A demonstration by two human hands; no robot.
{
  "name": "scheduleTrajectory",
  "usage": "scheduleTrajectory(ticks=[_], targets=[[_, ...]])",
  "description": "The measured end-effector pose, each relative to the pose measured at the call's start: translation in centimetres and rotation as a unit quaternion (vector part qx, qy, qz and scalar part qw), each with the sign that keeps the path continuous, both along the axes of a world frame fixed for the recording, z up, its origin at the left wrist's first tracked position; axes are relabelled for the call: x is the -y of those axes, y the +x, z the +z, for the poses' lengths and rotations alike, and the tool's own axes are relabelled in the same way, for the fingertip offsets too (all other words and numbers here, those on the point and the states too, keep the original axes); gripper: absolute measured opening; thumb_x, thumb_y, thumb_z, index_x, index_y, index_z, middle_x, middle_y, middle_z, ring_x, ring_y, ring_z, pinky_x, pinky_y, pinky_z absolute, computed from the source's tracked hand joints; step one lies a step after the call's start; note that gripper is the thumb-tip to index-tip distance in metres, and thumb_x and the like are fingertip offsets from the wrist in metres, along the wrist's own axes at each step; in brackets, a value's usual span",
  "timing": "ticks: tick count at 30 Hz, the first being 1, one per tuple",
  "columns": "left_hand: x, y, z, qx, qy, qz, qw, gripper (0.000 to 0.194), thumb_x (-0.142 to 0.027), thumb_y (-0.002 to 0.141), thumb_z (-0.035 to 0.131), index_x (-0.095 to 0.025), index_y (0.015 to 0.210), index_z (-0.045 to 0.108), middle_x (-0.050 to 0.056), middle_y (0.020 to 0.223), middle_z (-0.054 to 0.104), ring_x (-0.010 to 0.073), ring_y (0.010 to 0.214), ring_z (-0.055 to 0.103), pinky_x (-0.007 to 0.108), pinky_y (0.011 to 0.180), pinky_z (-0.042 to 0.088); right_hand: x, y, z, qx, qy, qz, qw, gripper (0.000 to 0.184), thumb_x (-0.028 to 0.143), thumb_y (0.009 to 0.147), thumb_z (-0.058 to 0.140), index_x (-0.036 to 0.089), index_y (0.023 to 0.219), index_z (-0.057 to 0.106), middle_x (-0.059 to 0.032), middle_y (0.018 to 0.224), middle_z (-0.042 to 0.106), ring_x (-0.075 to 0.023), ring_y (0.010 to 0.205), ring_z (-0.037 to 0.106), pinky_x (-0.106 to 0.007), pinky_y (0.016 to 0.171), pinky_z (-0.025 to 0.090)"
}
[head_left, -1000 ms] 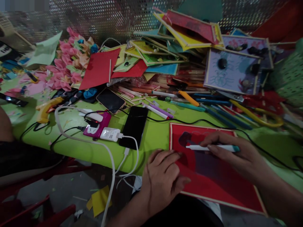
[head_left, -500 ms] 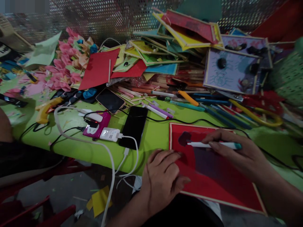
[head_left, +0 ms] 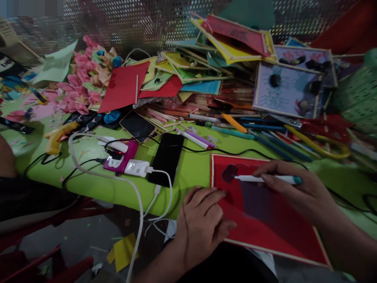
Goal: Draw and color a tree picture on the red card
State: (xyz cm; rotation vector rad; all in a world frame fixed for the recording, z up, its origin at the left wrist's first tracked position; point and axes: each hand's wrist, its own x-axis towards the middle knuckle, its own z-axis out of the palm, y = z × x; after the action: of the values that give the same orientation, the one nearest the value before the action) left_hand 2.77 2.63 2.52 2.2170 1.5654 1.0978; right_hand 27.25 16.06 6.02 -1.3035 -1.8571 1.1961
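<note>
A red sheet [head_left: 282, 236] edged with thin pale sticks lies at the table's front right, partly over my lap. My right hand [head_left: 294, 188] grips a white marker [head_left: 279, 179] with a teal end. The marker's tip points left and meets the sheet beside a dark rounded patch [head_left: 228, 173]. Flat along the sheet's left edge rests my left hand [head_left: 203, 216], its fingers spread and nothing in it. Part of the sheet is hidden under my right hand and forearm.
A black phone [head_left: 167, 157], a purple power strip [head_left: 120, 157] with cables, and a yellow glue gun [head_left: 57, 137] lie to the left. Behind are loose markers [head_left: 196, 139], orange-handled scissors [head_left: 234, 123], stacked framed sheets [head_left: 287, 86] and pink paper flowers [head_left: 79, 78]. A person's arm [head_left: 6, 157] shows at far left.
The marker and my right hand have shifted very slightly, with the tip still near the dark patch. My left hand stays in place.
</note>
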Motion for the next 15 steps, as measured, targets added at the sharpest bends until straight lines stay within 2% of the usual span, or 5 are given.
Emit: scheduleTrajectory(ticks=[5, 15], targets=[[-0.01, -0.01, 0.04, 0.010, 0.002, -0.003, 1.000, 0.034, -0.038, 0.119, 0.052, -0.024, 0.093, 0.069, 0.006, 0.135, 0.085, 0.0230, 0.126, 0.075, 0.041, 0.116, 0.052, -0.08, -0.10, 0.21, 0.001, 0.013, 0.008, 1.000, 0.039, 0.068, 0.095, 0.078, 0.030, 0.088, 0.086, -0.0028, 0.081, 0.077, -0.0206, 0.070, 0.067, -0.030, 0.062, 0.051], [-0.04, 0.14, -0.03, 0.012, 0.009, 0.004, 1.000, 0.041, -0.045, 0.122, 0.047, -0.024, 0.094, 0.068, 0.002, 0.135, 0.085, 0.0209, 0.126, 0.074, 0.040, 0.116, 0.050, 0.37, -0.45, 0.93, 0.003, -0.013, 0.040, 0.999, 0.041, 0.068, 0.096, 0.077, 0.029, 0.086, 0.085, -0.0033, 0.079, 0.076, -0.0205, 0.070, 0.066, -0.030, 0.064, 0.052]])
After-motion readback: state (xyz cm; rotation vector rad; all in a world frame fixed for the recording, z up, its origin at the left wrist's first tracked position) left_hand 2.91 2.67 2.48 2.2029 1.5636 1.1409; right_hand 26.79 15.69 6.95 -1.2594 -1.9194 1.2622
